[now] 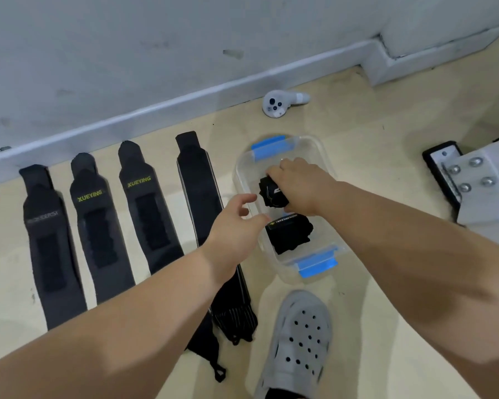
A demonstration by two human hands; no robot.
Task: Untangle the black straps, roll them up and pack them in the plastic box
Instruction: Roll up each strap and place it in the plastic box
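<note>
A clear plastic box point(320, 156) with blue latches stands on the floor at centre. My right hand point(300, 184) grips a rolled black strap point(271, 195) inside the box. Another rolled strap point(290, 233) lies in the box's near end. My left hand point(234, 223) hovers with relaxed fingers at the box's left rim, holding nothing. Several black straps lie flat in a row to the left: one at the far left point(51, 240), two marked XUEYING point(98, 226) point(146, 205), and a long striped one point(198, 191) next to the box.
A white handheld controller point(280, 103) lies by the skirting board behind the box. A grey perforated clog point(298, 341) is on the foot just in front of the box. A metal bracket with bolts on a black base point(470, 180) stands at the right.
</note>
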